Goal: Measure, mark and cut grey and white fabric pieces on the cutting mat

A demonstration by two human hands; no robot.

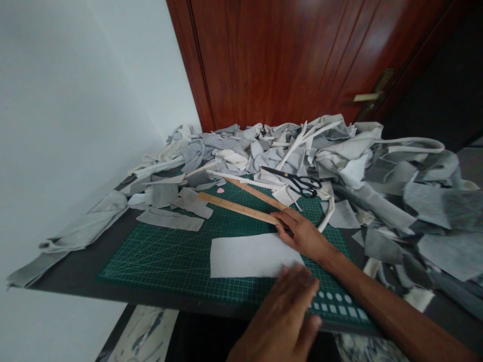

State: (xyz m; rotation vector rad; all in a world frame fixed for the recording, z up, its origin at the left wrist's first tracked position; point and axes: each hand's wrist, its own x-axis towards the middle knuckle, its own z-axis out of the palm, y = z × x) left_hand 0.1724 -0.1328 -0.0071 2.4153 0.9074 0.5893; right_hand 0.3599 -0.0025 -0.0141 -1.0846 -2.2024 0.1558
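Observation:
A pale, roughly rectangular piece of fabric [249,256] lies flat on the green cutting mat [162,256]. My right hand [300,231] pinches the right end of a wooden ruler [237,206] just beyond the fabric's far edge. A second wooden ruler [256,192] lies behind it, its near end beside my right hand's fingers. My left hand [283,311], slightly blurred, is palm down with fingers stretched out and thumb apart. Its fingertips are at the fabric's lower right corner; whether they touch it I cannot tell. Black scissors [294,178] rest beyond the rulers.
Grey and white fabric scraps [234,151] are heaped along the back, with more scraps [396,216] down the right side. Cut strips [171,219] lie at the mat's left. A small pink piece [220,190] sits near the rulers. A wooden door [279,60] stands behind the table.

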